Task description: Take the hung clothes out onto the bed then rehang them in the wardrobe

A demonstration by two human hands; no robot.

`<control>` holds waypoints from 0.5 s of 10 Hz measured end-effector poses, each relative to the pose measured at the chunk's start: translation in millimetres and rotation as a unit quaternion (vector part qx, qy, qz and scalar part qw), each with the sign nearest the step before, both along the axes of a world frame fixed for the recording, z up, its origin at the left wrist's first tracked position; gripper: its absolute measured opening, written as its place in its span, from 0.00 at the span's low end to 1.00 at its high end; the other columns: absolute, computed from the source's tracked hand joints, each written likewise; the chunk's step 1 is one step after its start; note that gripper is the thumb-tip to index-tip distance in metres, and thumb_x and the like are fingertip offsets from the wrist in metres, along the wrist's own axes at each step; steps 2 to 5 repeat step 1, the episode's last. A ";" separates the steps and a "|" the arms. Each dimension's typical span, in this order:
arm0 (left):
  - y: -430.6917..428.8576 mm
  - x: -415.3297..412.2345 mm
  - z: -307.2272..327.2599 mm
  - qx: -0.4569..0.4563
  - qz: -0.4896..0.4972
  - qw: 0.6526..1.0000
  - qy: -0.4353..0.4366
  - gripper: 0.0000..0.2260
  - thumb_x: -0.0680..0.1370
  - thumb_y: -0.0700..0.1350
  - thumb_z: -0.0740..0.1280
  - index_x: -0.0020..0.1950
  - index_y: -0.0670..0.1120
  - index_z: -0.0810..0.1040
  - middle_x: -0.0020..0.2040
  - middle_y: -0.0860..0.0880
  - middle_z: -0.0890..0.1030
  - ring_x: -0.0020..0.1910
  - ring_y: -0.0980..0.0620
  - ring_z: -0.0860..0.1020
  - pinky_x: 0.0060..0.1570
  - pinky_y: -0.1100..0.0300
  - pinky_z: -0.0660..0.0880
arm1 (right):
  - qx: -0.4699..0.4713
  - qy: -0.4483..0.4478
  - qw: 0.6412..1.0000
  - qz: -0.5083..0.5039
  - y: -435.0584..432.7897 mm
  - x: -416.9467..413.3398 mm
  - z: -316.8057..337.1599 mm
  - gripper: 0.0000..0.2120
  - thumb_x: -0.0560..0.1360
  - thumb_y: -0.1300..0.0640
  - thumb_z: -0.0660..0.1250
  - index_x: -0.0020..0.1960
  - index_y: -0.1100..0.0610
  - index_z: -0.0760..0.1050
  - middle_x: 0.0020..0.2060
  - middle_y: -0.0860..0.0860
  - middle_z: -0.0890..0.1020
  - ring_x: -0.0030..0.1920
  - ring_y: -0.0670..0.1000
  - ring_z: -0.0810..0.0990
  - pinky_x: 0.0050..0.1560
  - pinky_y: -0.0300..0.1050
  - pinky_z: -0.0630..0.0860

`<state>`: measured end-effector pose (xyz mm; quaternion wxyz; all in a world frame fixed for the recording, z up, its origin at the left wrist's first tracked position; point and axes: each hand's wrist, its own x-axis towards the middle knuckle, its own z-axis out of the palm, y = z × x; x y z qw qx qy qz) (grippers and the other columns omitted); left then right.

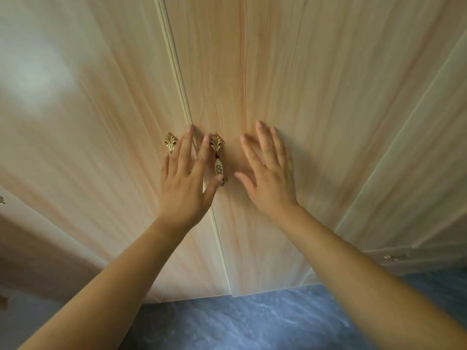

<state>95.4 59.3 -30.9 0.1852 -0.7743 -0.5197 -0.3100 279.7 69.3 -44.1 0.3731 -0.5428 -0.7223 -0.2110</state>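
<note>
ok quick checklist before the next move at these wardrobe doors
1. Doors shut: ok, the left door and right door meet at a closed seam.
2. Left hand free: ok, fingers straight, lying flat across the seam.
3. Right hand free: ok, flat on the right door, holding nothing.
4. Handle gripped: not ok, no fingers curl round the left handle or the right handle.
5. Clothes hung inside: cannot tell, the doors hide them.
</note>
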 end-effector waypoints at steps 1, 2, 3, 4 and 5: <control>-18.8 -8.7 -5.8 -0.005 -0.072 0.997 0.010 0.28 0.79 0.59 0.57 0.76 0.49 0.58 0.77 0.44 0.54 0.75 0.44 0.55 0.69 0.42 0.57 | -0.027 0.020 0.997 -0.064 -40.4 -2.3 -18.8 0.29 0.74 0.43 0.62 0.72 0.52 0.63 0.73 0.56 0.62 0.72 0.58 0.60 0.64 0.63 0.66; -18.8 -8.7 -5.8 -0.005 -0.072 0.997 0.010 0.28 0.79 0.59 0.57 0.76 0.49 0.58 0.77 0.44 0.54 0.75 0.44 0.55 0.69 0.42 0.57 | -0.027 0.020 0.997 -0.064 -40.4 -2.3 -18.8 0.29 0.74 0.43 0.62 0.72 0.52 0.63 0.73 0.56 0.62 0.72 0.58 0.60 0.64 0.63 0.66; -18.8 -8.7 -5.8 -0.005 -0.072 0.997 0.010 0.28 0.79 0.59 0.57 0.76 0.49 0.58 0.77 0.44 0.54 0.75 0.44 0.55 0.69 0.42 0.57 | -0.027 0.020 0.997 -0.064 -40.4 -2.3 -18.8 0.29 0.74 0.43 0.62 0.72 0.52 0.63 0.73 0.56 0.62 0.72 0.58 0.60 0.64 0.63 0.66; -18.8 -8.7 -5.8 -0.005 -0.072 0.997 0.010 0.28 0.79 0.59 0.57 0.76 0.49 0.58 0.77 0.44 0.54 0.75 0.44 0.55 0.69 0.42 0.57 | -0.027 0.020 0.997 -0.064 -40.4 -2.3 -18.8 0.29 0.74 0.43 0.62 0.72 0.52 0.63 0.73 0.56 0.62 0.72 0.58 0.60 0.64 0.63 0.66; -18.8 -8.7 -5.8 -0.005 -0.072 0.997 0.010 0.28 0.79 0.59 0.57 0.76 0.49 0.58 0.77 0.44 0.54 0.75 0.44 0.55 0.69 0.42 0.57 | -0.027 0.020 0.997 -0.064 -40.4 -2.3 -18.8 0.29 0.74 0.43 0.62 0.72 0.52 0.63 0.73 0.56 0.62 0.72 0.58 0.60 0.64 0.63 0.66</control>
